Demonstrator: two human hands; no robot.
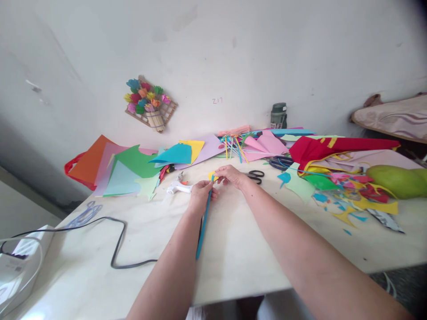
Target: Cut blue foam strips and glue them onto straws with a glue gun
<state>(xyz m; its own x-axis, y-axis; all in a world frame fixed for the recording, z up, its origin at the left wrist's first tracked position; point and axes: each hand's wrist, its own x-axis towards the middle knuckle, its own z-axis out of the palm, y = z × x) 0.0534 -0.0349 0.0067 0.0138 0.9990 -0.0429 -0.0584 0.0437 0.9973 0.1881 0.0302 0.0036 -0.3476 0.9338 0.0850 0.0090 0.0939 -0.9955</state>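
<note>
My left hand [201, 194] is closed on a long blue paper strip [204, 227], which hangs down toward the table's front. Pinched in the fingers of my right hand [230, 175] is a small yellow paper piece [212, 176], touching the strip's upper end. Both hands meet above the middle of the table. Just left of my left hand lies a white glue gun [179, 186]. Black-handled scissors [256, 176] rest behind my right wrist, partly hidden by it.
Coloured paper sheets [128, 166] are piled at the back left. Paper scraps [347, 213] and a green fruit-like object [393, 180] lie on the right. A black cable [122, 240] crosses the left side from a white power strip [30, 249]. A green bottle [278, 116] stands by the wall.
</note>
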